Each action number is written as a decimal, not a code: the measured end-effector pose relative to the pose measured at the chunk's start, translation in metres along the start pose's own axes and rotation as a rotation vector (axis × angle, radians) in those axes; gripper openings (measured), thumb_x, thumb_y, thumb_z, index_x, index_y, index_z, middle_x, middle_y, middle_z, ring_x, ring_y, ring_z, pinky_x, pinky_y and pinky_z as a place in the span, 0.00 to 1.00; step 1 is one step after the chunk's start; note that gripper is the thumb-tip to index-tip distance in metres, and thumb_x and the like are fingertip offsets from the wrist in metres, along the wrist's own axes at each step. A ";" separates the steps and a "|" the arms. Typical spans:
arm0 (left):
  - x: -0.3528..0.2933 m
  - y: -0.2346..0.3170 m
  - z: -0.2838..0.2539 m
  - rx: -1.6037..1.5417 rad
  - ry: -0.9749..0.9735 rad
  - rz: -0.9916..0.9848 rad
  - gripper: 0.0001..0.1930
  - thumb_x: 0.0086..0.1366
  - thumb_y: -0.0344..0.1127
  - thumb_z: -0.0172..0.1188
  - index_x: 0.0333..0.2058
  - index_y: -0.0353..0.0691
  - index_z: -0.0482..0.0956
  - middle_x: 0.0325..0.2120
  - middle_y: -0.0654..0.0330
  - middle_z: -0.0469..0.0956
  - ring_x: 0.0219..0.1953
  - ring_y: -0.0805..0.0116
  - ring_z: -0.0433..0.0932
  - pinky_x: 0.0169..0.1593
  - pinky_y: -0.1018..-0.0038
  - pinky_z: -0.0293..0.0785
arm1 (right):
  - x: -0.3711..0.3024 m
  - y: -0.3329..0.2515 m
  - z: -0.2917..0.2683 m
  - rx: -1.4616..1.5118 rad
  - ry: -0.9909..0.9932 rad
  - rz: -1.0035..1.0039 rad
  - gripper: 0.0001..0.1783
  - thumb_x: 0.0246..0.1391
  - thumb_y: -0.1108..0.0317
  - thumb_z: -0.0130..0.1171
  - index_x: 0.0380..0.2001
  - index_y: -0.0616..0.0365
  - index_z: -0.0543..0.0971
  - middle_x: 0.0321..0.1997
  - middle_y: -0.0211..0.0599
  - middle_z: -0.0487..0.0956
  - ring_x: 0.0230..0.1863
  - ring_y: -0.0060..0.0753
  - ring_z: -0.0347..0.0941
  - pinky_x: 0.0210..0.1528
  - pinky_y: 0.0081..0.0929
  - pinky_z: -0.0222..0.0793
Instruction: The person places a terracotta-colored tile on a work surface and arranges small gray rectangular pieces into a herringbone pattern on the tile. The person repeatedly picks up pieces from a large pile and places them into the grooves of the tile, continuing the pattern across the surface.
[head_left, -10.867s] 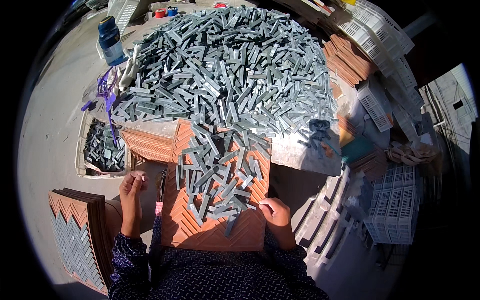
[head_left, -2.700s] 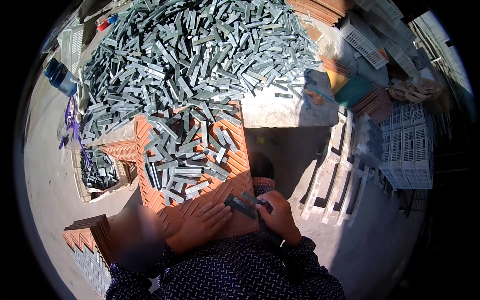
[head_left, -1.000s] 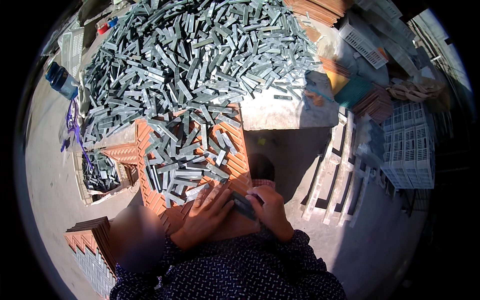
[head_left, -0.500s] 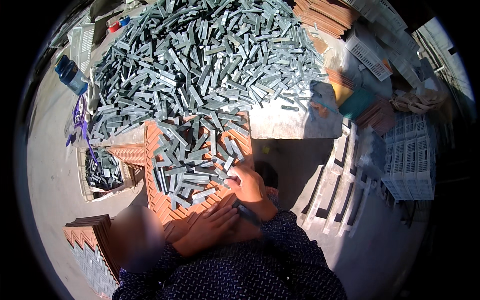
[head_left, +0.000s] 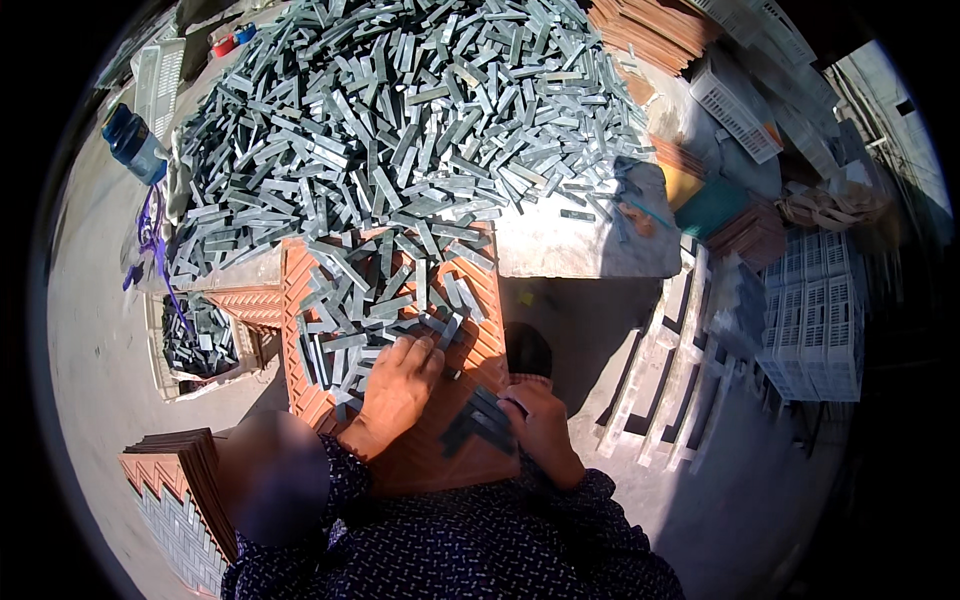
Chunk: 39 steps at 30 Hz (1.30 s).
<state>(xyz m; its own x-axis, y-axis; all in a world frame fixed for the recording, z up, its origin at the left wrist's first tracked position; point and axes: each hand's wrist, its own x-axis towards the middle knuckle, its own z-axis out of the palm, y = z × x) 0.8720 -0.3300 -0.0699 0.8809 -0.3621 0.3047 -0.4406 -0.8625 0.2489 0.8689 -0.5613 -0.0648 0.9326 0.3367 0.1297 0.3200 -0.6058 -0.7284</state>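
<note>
An orange-brown tray point(head_left: 470, 462) with herringbone ridges slopes between me and the bench. Loose grey tile strips point(head_left: 345, 265) cover its upper part. Over the near edge of these strips my left hand point(head_left: 395, 388) lies palm down, its fingers apart and bent; whatever is beneath the fingertips is hidden. Several dark grey strips point(head_left: 478, 425) sit together in the tray's shaded lower right. Beside them, at the tray's right edge, my right hand point(head_left: 548, 432) is closed, with the dark end of a strip showing between thumb and fingers.
A large heap of grey strips point(head_left: 400, 110) covers the bench point(head_left: 590, 245). At left stand a crate of strips point(head_left: 190, 385), stacked trays point(head_left: 175, 455) and a blue bottle point(head_left: 135, 145). A white slatted pallet point(head_left: 655, 370) and stacked white crates point(head_left: 815, 320) are at right.
My left hand has moved up from the tray's lower part onto the loose strips. My right hand has left those strips and come down to the tray's right edge, uncovering the dark strips.
</note>
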 end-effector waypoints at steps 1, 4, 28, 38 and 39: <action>0.001 0.001 -0.001 0.007 -0.008 0.003 0.16 0.52 0.31 0.54 0.41 0.35 0.76 0.45 0.56 0.72 0.47 0.60 0.70 0.46 0.69 0.69 | -0.001 -0.001 0.001 -0.011 0.012 0.008 0.06 0.46 0.75 0.62 0.30 0.60 0.79 0.31 0.42 0.78 0.34 0.44 0.77 0.37 0.34 0.72; 0.004 0.002 -0.004 0.015 -0.008 0.042 0.16 0.52 0.29 0.54 0.41 0.34 0.76 0.44 0.57 0.72 0.46 0.59 0.70 0.47 0.68 0.70 | -0.002 -0.003 0.005 -0.044 0.051 0.006 0.05 0.45 0.76 0.63 0.29 0.60 0.79 0.30 0.42 0.79 0.34 0.45 0.77 0.37 0.33 0.72; -0.030 0.068 0.007 -0.437 -0.155 -0.363 0.16 0.57 0.33 0.59 0.44 0.37 0.73 0.42 0.52 0.74 0.45 0.49 0.75 0.45 0.60 0.75 | 0.009 0.002 -0.024 0.046 0.059 -0.019 0.06 0.47 0.75 0.63 0.31 0.61 0.79 0.33 0.43 0.80 0.38 0.44 0.77 0.42 0.32 0.72; -0.042 0.073 0.004 -0.494 -0.167 -0.424 0.15 0.62 0.29 0.52 0.49 0.36 0.71 0.48 0.47 0.72 0.40 0.46 0.79 0.37 0.61 0.80 | 0.004 -0.004 -0.021 0.024 0.088 -0.065 0.06 0.47 0.75 0.63 0.32 0.62 0.80 0.32 0.43 0.81 0.36 0.44 0.78 0.41 0.32 0.73; -0.040 0.075 0.003 -0.499 -0.165 -0.438 0.15 0.62 0.29 0.51 0.48 0.36 0.71 0.48 0.46 0.72 0.40 0.45 0.78 0.38 0.61 0.79 | 0.005 -0.006 -0.020 0.009 0.096 -0.086 0.06 0.47 0.75 0.63 0.32 0.62 0.80 0.32 0.44 0.81 0.35 0.44 0.78 0.40 0.32 0.73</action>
<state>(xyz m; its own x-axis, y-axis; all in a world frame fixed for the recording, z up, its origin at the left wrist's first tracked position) 0.8042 -0.3809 -0.0667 0.9934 -0.1001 -0.0555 -0.0291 -0.6897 0.7236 0.8749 -0.5709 -0.0462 0.9136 0.3162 0.2555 0.3984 -0.5713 -0.7176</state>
